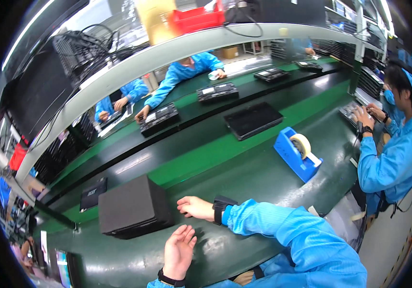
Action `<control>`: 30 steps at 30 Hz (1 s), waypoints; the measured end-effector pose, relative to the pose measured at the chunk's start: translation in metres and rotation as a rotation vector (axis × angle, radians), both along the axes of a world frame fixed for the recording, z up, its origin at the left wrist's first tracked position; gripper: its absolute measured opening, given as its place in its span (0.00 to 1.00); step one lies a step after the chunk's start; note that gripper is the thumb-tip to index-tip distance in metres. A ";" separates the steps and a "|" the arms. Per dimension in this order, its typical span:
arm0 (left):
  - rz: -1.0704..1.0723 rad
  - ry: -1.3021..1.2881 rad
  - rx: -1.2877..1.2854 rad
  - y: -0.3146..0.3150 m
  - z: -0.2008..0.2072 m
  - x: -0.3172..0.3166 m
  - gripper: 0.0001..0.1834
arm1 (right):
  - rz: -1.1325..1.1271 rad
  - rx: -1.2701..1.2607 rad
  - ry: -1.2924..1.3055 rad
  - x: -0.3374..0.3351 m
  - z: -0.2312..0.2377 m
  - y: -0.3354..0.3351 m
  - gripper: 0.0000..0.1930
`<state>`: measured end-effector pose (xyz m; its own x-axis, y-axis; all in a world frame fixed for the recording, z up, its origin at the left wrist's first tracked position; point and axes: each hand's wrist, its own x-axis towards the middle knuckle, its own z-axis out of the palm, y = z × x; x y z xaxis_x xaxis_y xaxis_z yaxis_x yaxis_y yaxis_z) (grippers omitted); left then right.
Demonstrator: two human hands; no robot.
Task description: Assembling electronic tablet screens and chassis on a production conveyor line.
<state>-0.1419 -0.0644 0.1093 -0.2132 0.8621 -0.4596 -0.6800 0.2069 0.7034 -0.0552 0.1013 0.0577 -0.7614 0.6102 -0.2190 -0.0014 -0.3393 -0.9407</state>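
A dark grey, box-shaped block stands on the green bench, left of both my hands. My right hand reaches in from the right, just beside the block's right side, with loosely bent fingers and nothing in them. Nearer to me, my left hand is raised off the bench, its palm partly turned up and its fingers open and free. Both wrists wear black bands. A gap shows between each hand and the block.
A blue tape dispenser holds a pale roll. On the line beyond lie a flat black device and several opened device chassis. A thin black panel lies far left. Co-workers in blue work opposite and at right. A shelf beam crosses overhead.
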 end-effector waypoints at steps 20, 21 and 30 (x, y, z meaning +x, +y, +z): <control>-0.425 0.890 -0.278 0.418 -0.044 0.113 0.19 | -0.522 0.618 -0.254 0.202 -0.018 0.040 0.09; -0.409 0.913 -0.321 0.430 -0.050 0.101 0.23 | -0.507 0.642 -0.236 0.199 -0.017 0.040 0.09; -0.148 0.187 0.153 0.422 -0.042 0.123 0.20 | -0.482 0.560 -0.244 0.202 -0.009 0.040 0.10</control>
<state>-0.0189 0.3574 0.0672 -0.1488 0.9466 -0.2861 -0.5054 0.1759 0.8448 0.1473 0.1418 0.0489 -0.3534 0.9309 0.0922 0.2007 0.1717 -0.9645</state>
